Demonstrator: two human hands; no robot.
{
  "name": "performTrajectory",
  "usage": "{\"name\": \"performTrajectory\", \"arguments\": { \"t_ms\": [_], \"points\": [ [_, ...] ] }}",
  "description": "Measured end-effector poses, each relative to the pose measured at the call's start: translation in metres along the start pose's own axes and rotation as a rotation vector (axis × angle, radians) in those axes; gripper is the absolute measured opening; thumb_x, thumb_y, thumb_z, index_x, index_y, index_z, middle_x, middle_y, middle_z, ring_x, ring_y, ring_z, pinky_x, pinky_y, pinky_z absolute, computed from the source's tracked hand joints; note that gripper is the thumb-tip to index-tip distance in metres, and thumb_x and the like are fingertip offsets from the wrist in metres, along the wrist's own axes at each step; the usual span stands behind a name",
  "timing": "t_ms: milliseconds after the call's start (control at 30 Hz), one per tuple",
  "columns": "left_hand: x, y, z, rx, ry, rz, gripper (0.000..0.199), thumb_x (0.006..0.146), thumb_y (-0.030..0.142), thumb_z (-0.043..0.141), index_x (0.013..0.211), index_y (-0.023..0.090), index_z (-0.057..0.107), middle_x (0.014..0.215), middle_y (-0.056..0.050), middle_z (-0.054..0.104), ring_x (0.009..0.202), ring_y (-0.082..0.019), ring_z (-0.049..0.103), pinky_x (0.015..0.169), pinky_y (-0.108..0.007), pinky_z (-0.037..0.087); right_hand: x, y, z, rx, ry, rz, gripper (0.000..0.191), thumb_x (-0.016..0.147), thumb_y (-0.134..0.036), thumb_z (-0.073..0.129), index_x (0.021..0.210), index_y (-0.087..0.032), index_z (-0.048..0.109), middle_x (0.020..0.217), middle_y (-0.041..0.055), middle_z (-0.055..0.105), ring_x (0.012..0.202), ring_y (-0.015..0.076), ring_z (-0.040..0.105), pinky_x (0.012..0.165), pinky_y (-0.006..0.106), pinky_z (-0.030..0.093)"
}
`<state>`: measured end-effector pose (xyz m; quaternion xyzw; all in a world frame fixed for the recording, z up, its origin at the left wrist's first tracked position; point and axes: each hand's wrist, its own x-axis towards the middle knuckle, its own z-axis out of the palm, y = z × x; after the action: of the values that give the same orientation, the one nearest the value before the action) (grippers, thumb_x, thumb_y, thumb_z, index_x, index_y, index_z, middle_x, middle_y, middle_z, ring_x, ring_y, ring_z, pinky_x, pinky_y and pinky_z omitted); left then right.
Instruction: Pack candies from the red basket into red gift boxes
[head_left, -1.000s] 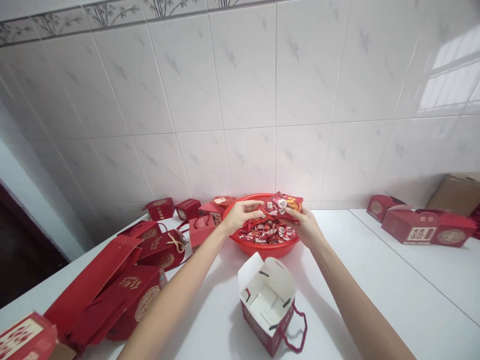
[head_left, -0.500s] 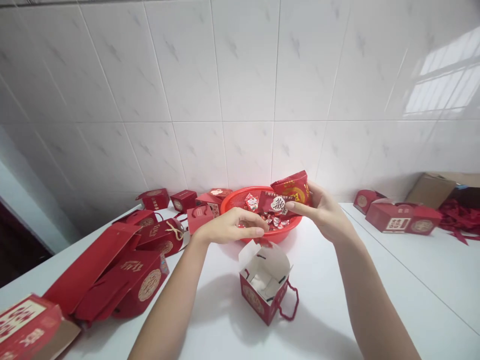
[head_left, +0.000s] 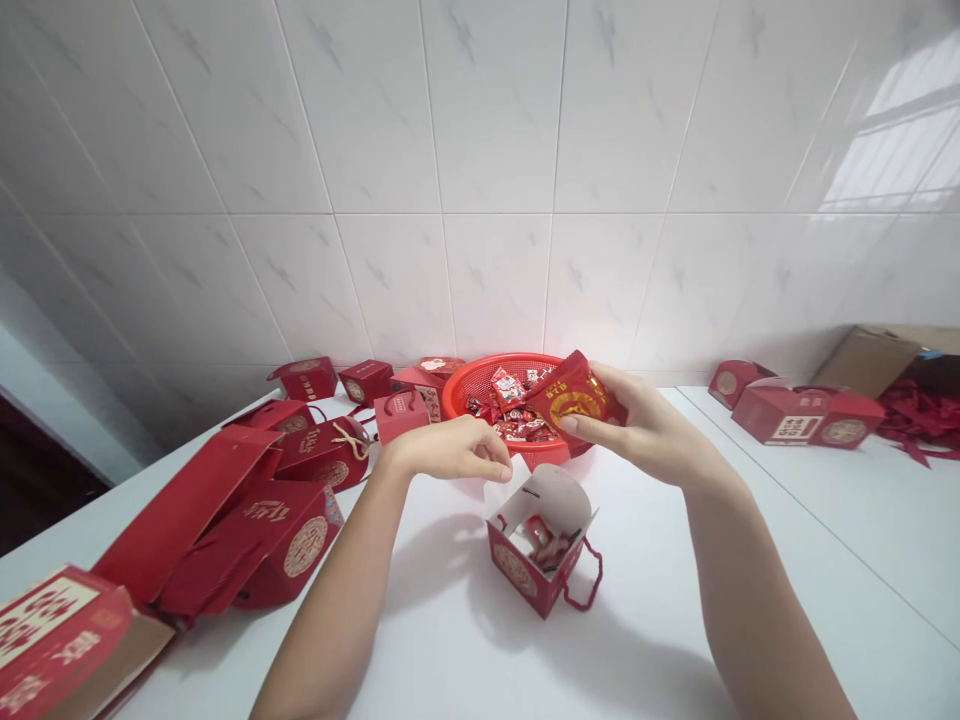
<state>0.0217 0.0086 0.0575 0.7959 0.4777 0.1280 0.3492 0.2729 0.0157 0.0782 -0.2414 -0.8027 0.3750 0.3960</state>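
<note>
My right hand (head_left: 637, 420) grips a red packet (head_left: 577, 400) with gold print over the right side of a red plastic basket (head_left: 465, 380). The basket holds several wrapped candies (head_left: 514, 400). In front of it a small red gift box (head_left: 525, 580) stands upright with its white-lined top flaps raised and a red cord handle at its right side. Red wrapped pieces (head_left: 547, 545) lie inside the box. My left hand (head_left: 457, 450) is closed, with its fingertips at the box's left rear flap (head_left: 511, 485), seemingly pinching its edge.
Several red gift boxes (head_left: 292, 540) crowd the left side of the white table (head_left: 427, 640). More red boxes (head_left: 806, 415) stand at the right, beside an open cardboard carton (head_left: 862, 355) with dark red ribbons (head_left: 922, 405). A tiled wall (head_left: 495, 280) rises behind the table.
A smaller red packet with a white label has left my right hand, and red wrapped pieces now show in the box. My left hand's fingers have curled down to the flap. The view has tilted.
</note>
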Motion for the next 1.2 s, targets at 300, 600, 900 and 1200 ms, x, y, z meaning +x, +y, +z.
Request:
{"name": "performTrajectory", "arguments": {
  "t_ms": [300, 600, 900, 1200],
  "points": [
    [0.008, -0.006, 0.004, 0.127, -0.101, -0.05, 0.015, 0.07, 0.028, 0.073, 0.081, 0.02, 0.08, 0.066, 0.001, 0.069, 0.06, -0.015, 0.057, 0.05, -0.021, 0.035, -0.001, 0.008, 0.008, -0.19, -0.303, 0.065, 0.011, 0.086, -0.031, 0.068, 0.092, -0.022, 0.063, 0.077, -0.0011, 0.064, 0.064, 0.0138, 0.057, 0.052, 0.023, 0.041],
    [0.006, -0.003, 0.002, 0.205, -0.157, -0.101, 0.036, 0.07, 0.039, 0.074, 0.097, 0.017, 0.079, 0.074, -0.001, 0.068, 0.063, -0.014, 0.055, 0.053, -0.021, 0.037, -0.008, -0.001, -0.002, -0.464, -0.389, 0.097, 0.032, 0.095, -0.041, 0.055, 0.12, -0.024, 0.064, 0.1, 0.0058, 0.073, 0.092, 0.0231, 0.067, 0.077, 0.033, 0.052],
    [0.001, 0.002, 0.002, 0.203, -0.222, -0.078, 0.026, 0.072, 0.038, 0.074, 0.084, 0.016, 0.078, 0.073, -0.001, 0.07, 0.063, -0.013, 0.056, 0.052, -0.021, 0.037, -0.034, 0.019, 0.002, -0.567, -0.464, 0.128, 0.033, 0.096, -0.047, 0.054, 0.118, -0.027, 0.069, 0.106, 0.0073, 0.072, 0.087, 0.0238, 0.068, 0.072, 0.033, 0.052],
    [0.006, 0.006, 0.007, 0.211, -0.256, -0.003, 0.027, 0.076, 0.044, 0.07, 0.077, 0.018, 0.077, 0.071, 0.0, 0.068, 0.06, -0.011, 0.05, 0.051, -0.022, 0.033, -0.07, 0.057, 0.006, -0.295, -0.323, 0.22, 0.039, 0.097, -0.051, 0.053, 0.126, -0.029, 0.065, 0.141, 0.0091, 0.057, 0.114, 0.0277, 0.063, 0.086, 0.038, 0.056]
  ]
}}
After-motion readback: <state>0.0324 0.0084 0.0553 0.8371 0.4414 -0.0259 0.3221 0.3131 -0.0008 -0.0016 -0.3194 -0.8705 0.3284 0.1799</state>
